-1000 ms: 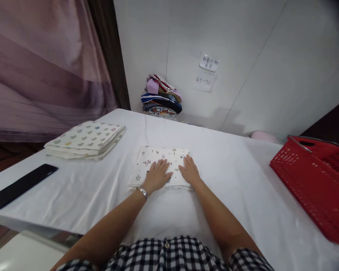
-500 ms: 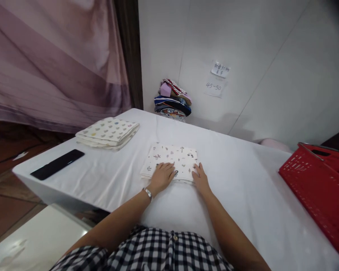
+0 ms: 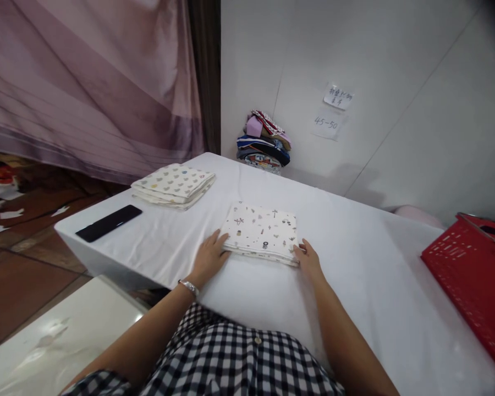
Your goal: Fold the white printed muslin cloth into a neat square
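Note:
A folded white cloth (image 3: 264, 228) with small printed figures lies flat in front of me on the table. My left hand (image 3: 209, 257), a bracelet at its wrist, is at the cloth's near left corner, its thumb by the front edge and its fingers along the side. At the near right corner, my right hand (image 3: 310, 259) has the edge between thumb and fingers. Both hands are closed about the corners; the undersides of the fingers are hidden. Farther left sits a stack of folded white cloth (image 3: 175, 187) with a grey and coloured print.
The white-covered table (image 3: 355, 286) carries a black phone (image 3: 109, 223) on the left and a red plastic basket (image 3: 470, 280) on the right. Piled folded fabrics (image 3: 264, 143) stand behind its far edge. A white surface (image 3: 74, 330) is at lower left.
My left hand has slid off the top of the cloth to its near left corner. My right hand has moved down to the near right corner. The view has shifted slightly left.

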